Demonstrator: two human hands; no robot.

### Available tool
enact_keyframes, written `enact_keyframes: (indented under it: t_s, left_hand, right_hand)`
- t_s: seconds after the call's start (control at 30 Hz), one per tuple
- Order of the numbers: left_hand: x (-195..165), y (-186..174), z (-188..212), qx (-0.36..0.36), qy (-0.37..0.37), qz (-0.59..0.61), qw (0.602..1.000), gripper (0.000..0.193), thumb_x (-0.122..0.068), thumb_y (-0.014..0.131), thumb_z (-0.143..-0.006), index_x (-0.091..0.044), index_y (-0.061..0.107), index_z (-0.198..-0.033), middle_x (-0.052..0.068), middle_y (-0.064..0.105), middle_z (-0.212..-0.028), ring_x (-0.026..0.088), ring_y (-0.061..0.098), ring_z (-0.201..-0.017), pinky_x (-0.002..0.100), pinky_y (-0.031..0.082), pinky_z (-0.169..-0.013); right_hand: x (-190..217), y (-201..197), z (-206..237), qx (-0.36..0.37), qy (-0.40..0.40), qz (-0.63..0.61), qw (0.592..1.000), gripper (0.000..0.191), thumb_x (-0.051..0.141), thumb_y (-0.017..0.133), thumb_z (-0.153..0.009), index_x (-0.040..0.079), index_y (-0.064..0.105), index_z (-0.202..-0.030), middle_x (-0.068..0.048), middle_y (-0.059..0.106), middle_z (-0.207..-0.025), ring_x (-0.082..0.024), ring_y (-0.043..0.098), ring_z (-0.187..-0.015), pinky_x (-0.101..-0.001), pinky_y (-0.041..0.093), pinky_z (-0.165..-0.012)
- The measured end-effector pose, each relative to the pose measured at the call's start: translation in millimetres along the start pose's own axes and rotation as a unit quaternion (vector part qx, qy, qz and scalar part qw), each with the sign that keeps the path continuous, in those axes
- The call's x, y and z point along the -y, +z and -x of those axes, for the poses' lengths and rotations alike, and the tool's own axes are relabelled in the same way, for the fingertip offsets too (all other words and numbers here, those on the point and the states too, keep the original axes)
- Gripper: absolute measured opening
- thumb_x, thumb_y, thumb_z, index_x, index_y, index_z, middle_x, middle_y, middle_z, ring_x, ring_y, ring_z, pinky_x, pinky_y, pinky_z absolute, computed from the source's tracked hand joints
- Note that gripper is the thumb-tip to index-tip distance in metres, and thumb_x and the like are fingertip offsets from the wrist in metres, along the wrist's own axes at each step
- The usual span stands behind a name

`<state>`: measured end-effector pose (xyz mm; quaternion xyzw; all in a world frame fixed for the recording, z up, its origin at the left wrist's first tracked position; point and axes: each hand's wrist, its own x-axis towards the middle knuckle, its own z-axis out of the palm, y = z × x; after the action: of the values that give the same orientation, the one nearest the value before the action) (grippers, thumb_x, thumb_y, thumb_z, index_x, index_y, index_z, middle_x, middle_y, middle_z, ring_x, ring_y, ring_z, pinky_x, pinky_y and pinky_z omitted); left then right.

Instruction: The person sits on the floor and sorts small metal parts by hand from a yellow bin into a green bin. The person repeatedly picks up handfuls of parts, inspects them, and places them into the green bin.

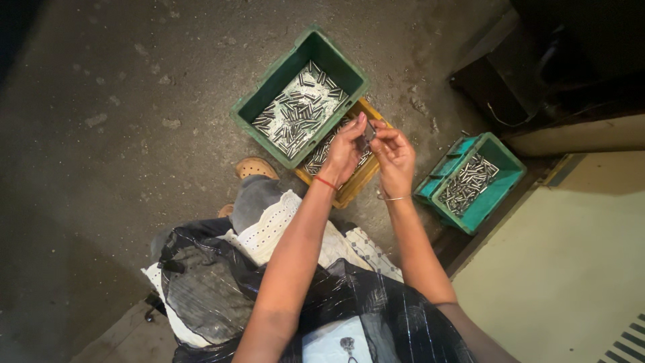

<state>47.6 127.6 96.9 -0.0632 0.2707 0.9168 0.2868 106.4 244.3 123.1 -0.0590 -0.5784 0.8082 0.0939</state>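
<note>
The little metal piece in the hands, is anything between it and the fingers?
Nothing visible. Both the left hand and the right hand pinch the small dark metal piece directly, above the yellow crate.

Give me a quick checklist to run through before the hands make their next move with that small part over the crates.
1. Part held: a small dark part is pinched between the left hand and right hand: ok.
2. Grip firmness: fingertips hide the contact: cannot tell.
3. Catch below: the hands are above the yellow crate, so a dropped part would likely land in it: ok.
4. Green crate holds metal pins, open and unobstructed: ok.
5. Teal crate sits tilted against a ledge: not ok.
6. Part condition: too small and dark: cannot tell.
</note>
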Motion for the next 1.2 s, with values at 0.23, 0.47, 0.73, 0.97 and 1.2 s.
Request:
enact_keyframes:
  t_s: [0.23,0.47,0.73,0.97,1.2]
  left_hand:
    - [-36,28,13,-0.143,0.089,-0.033,0.985,0.044,-0.045,0.048,-0.107,-0.003,0.063,-0.108,0.008,0.070,-0.106,0.022,0.068,-0.104,0.037,0.049,-0.102]
    - [-125,-5,-10,-0.227,0.313,-0.200,0.900,0.053,-0.046,0.046,-0.108,-0.001,0.072,-0.118,0.001,0.062,-0.101,0.014,0.053,-0.098,0.029,0.041,-0.096]
    - [-149,-64,-27,-0.326,0.339,-0.181,0.864,0.050,-0.044,0.046,-0.111,0.001,0.068,-0.114,0.001,0.057,-0.097,0.013,0.050,-0.096,0.028,0.040,-0.094]
    - [-138,-94,-33,-0.333,0.378,-0.089,0.859,0.031,-0.036,0.053,-0.108,-0.010,0.060,-0.122,-0.004,0.067,-0.110,0.008,0.061,-0.107,0.025,0.044,-0.097]
    - [-148,-123,-37,-0.411,0.353,-0.128,0.831,0.044,-0.036,0.042,-0.113,-0.001,0.067,-0.108,0.004,0.060,-0.096,0.014,0.053,-0.091,0.030,0.045,-0.087]
  right_hand:
    - [10,-23,-2,0.028,0.084,-0.007,0.996,0.016,-0.001,0.073,-0.097,0.004,0.065,-0.111,-0.010,0.070,-0.114,-0.017,0.068,-0.103,-0.0332,0.059,-0.096]
    - [-44,18,-65,0.055,0.019,0.398,0.916,0.028,-0.004,0.066,-0.090,0.008,0.070,-0.115,-0.007,0.075,-0.110,-0.020,0.074,-0.102,-0.0329,0.058,-0.093]
    - [-136,143,-184,0.210,0.279,0.709,0.613,0.100,0.039,0.073,-0.086,0.003,0.013,-0.158,-0.024,0.013,-0.162,-0.047,0.011,-0.148,-0.0523,0.017,-0.118]
    - [-173,175,-147,0.496,0.202,0.518,0.667,0.097,0.046,0.061,-0.086,0.006,0.017,-0.163,-0.017,0.017,-0.167,-0.043,0.012,-0.156,-0.0505,0.016,-0.127]
    - [-212,162,-172,0.281,0.032,0.547,0.788,0.103,0.027,0.072,-0.079,-0.001,0.024,-0.165,-0.026,0.032,-0.164,-0.040,0.029,-0.156,-0.0386,0.025,-0.131]
